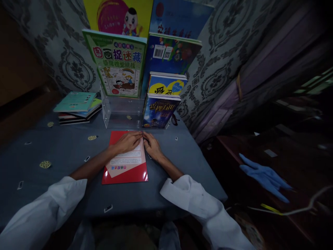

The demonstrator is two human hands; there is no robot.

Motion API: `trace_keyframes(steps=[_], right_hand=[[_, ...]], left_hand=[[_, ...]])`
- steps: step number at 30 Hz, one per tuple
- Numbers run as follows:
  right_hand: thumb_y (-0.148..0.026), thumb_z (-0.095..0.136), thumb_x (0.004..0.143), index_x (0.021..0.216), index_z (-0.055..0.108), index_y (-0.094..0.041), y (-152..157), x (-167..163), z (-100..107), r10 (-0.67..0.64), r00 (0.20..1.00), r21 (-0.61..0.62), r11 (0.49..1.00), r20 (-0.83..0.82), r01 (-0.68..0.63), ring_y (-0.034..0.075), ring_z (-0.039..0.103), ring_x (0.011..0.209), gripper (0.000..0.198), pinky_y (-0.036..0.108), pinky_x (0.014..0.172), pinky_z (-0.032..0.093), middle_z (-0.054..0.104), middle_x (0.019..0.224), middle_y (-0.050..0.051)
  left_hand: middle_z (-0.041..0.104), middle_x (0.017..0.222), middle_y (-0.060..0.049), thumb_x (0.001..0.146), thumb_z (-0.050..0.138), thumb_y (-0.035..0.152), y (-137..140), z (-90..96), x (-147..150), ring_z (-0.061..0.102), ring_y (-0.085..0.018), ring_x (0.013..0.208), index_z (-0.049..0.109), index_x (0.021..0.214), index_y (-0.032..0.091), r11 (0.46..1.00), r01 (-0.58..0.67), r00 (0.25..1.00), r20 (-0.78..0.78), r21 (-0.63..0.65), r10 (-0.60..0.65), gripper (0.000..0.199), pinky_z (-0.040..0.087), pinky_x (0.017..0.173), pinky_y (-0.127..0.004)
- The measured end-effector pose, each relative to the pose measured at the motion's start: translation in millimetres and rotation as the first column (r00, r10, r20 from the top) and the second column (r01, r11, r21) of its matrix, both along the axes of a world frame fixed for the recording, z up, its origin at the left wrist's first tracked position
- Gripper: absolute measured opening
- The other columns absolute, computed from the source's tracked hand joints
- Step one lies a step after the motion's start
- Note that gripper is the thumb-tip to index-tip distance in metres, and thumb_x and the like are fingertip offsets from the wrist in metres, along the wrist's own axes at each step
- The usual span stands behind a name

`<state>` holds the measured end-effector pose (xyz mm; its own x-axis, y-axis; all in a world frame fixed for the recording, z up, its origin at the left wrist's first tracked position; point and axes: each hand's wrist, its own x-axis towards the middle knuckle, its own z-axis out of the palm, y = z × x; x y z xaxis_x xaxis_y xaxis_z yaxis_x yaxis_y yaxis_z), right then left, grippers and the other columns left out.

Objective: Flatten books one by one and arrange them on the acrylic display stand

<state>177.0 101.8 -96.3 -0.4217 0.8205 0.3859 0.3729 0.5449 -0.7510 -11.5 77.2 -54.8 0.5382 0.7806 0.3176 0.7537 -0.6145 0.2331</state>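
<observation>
A thin red book (125, 175) lies on the grey-blue tablecloth in front of me, its printed text upside down to my view. Across its upper part rests my left hand (129, 141), fingers stretched out flat and pointing right. My right hand (153, 146) is at the book's upper right edge, fingers extended, with its fingertips close to those of the left. Behind the book stands a clear acrylic rack (118, 119). It holds a green picture book (121, 66), a dark blue book (161, 111) and several others.
A stack of books (75, 104) lies at the table's back left. Dark glasses (174, 120) sit right of the rack. Patterned curtains (75, 66) hang behind. On a dark surface at the right are a blue glove (264, 175) and a pale cable (299, 210).
</observation>
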Motion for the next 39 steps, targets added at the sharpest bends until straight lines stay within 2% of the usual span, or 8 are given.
trace_keyframes(steps=[10, 19, 24, 30, 35, 39], right_hand=[[-0.015, 0.046, 0.088, 0.136, 0.059, -0.020, -15.3, 7.8, 6.9, 0.015, 1.000, -0.034, 0.999, 0.005, -0.015, 0.024, 0.062, 0.118, 0.050, 0.044, 0.106, 0.048, 0.067, 0.125, 0.010], [-0.016, 0.046, 0.089, 0.135, 0.059, -0.022, -35.3, 15.2, 12.8, 0.026, 0.999, -0.001, 1.000, 0.044, -0.026, 0.024, 0.062, 0.115, 0.048, 0.045, 0.103, 0.050, 0.068, 0.120, 0.009], [-0.015, 0.045, 0.089, 0.134, 0.060, -0.019, -48.2, 19.2, 16.6, 0.046, 0.998, 0.003, 0.999, 0.045, -0.046, 0.025, 0.060, 0.120, 0.047, 0.047, 0.106, 0.047, 0.066, 0.126, 0.012], [-0.014, 0.045, 0.090, 0.137, 0.058, -0.022, -68.4, 27.1, 21.5, 0.085, 0.996, -0.017, 0.996, 0.041, -0.085, 0.024, 0.056, 0.127, 0.049, 0.047, 0.110, 0.044, 0.063, 0.134, 0.010], [-0.014, 0.045, 0.092, 0.142, 0.054, -0.022, -91.0, 34.2, 29.2, 0.124, 0.990, -0.042, 0.992, 0.060, -0.122, 0.024, 0.055, 0.130, 0.052, 0.048, 0.112, 0.044, 0.060, 0.139, 0.012], [-0.016, 0.044, 0.095, 0.145, 0.051, -0.026, -109.9, 39.3, 32.2, 0.116, 0.992, -0.062, 0.992, 0.049, -0.113, 0.023, 0.056, 0.129, 0.051, 0.047, 0.111, 0.045, 0.059, 0.141, 0.009]], left_hand=[[0.062, 0.138, -0.014, 0.103, 0.037, 0.032, -15.0, 15.4, 4.0, 0.059, -0.025, 0.127, 0.063, 0.130, 0.013, 0.996, 0.025, 0.999, -0.037, -0.083, -0.028, 0.042, 0.048, 0.106, -0.038], [0.058, 0.143, -0.013, 0.103, 0.037, 0.034, -26.9, 11.0, 4.0, 0.054, -0.025, 0.133, 0.060, 0.134, 0.014, 0.995, 0.039, 0.997, -0.067, -0.089, -0.045, 0.043, 0.044, 0.111, -0.038], [0.058, 0.142, -0.012, 0.101, 0.041, 0.034, -37.3, 11.6, 5.4, 0.054, -0.025, 0.132, 0.059, 0.134, 0.016, 0.995, 0.066, 0.994, -0.082, -0.078, -0.072, 0.041, 0.043, 0.112, -0.039], [0.064, 0.134, -0.011, 0.100, 0.041, 0.029, -55.5, 18.4, 12.0, 0.059, -0.023, 0.125, 0.062, 0.129, 0.017, 0.993, 0.100, 0.992, -0.077, -0.063, -0.104, 0.037, 0.045, 0.109, -0.037], [0.063, 0.135, -0.015, 0.101, 0.042, 0.030, -74.1, 20.4, 14.2, 0.060, -0.025, 0.123, 0.062, 0.128, 0.013, 0.990, 0.128, 0.989, -0.068, -0.068, -0.132, 0.038, 0.044, 0.110, -0.040], [0.062, 0.135, -0.013, 0.099, 0.046, 0.030, -89.1, 21.1, 15.3, 0.059, -0.025, 0.124, 0.061, 0.130, 0.017, 0.985, 0.151, 0.988, -0.031, -0.083, -0.154, 0.036, 0.044, 0.110, -0.041]])
